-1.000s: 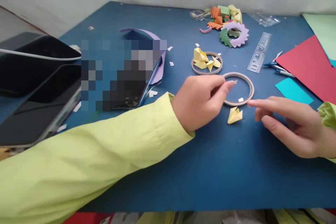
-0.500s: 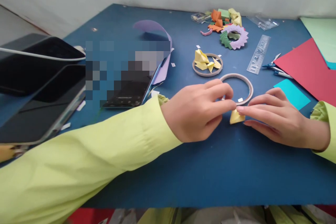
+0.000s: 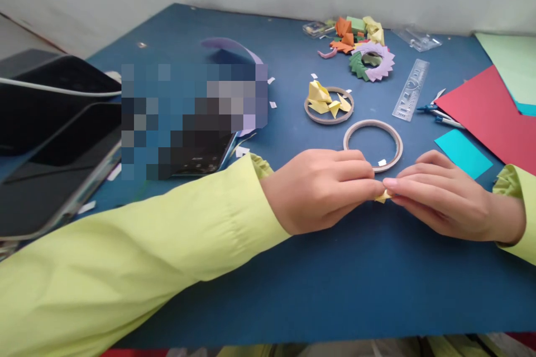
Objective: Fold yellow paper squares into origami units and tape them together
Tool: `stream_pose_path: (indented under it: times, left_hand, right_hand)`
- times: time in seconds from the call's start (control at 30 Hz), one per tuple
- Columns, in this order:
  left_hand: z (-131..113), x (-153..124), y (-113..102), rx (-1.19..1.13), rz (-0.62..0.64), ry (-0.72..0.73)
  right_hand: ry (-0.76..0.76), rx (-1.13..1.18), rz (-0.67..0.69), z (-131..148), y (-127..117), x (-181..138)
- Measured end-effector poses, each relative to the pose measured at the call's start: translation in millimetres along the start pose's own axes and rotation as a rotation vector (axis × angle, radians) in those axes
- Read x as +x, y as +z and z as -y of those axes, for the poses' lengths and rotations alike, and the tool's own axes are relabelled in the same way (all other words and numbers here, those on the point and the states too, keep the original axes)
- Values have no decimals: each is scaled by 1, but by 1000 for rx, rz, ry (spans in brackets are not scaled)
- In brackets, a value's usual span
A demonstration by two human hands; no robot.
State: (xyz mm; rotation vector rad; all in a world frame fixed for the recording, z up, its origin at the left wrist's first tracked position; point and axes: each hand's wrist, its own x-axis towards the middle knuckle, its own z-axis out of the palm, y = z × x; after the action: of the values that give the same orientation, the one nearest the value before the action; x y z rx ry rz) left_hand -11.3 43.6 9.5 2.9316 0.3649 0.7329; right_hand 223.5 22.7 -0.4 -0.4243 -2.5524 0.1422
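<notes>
Between my fingertips is a small folded yellow paper piece (image 3: 382, 197), mostly covered by the fingers. My left hand (image 3: 324, 189) pinches it from the left, fingers pressed together. From the right, my right hand (image 3: 446, 195) pinches it too, thumb below and index finger above. The fingertips of both hands meet at the paper. Just behind them lies a roll of tape (image 3: 400, 148), its near left edge hidden by my left hand. A second tape roll (image 3: 307, 114) farther back has several folded yellow pieces (image 3: 320, 95) inside and over its rim.
On the blue table (image 3: 318, 284), a clear ruler (image 3: 411, 89), pens (image 3: 446, 117), a turquoise sheet (image 3: 464, 152) and red paper (image 3: 481, 97) lie right. Behind stand a purple-green paper ring (image 3: 383, 64) and orange folded pieces (image 3: 344, 33). Dark devices (image 3: 50, 162) are at left.
Both hands have come closer together around the yellow paper, which now shows less. My left hand's fingers have flattened and shifted slightly down. The view has moved a little.
</notes>
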Motion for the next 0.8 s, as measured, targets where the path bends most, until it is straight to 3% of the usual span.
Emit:
stream_pose_path:
  times: [0.17,0.37,0.63,0.8]
  left_hand:
    - [-6,-2,5,-250,-28,-183]
    - [-17,0,1,-418,-30,-333]
    - [-23,5,1,-420,-2,-328]
    - [-31,4,4,-413,1,-356]
  right_hand:
    - [173,257,-71,12,0,4]
    - [381,467,-50,21,-1,3]
    - [356,539,-16,24,-9,3]
    - [180,507,33,21,-6,4]
